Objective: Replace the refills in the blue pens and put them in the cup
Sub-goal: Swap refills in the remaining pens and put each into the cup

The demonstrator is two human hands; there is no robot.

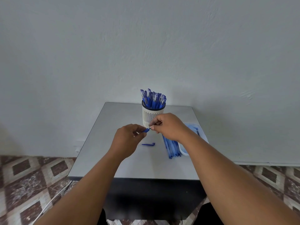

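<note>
Blue pen (146, 131) pinched between both hands, slender plastic.

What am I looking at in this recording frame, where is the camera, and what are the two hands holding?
There is one picture, from a camera worn on the person's head, looking forward and down; no machine is involved. The left hand grips a blue pen, while the right hand pinches something small at its tip, too small to name. On the grey table stands a white slotted cup full of blue pens. A loose blue pen cap lies in front of it. To the right lies a bundle of blue refills beside a shallow white tray.
</note>
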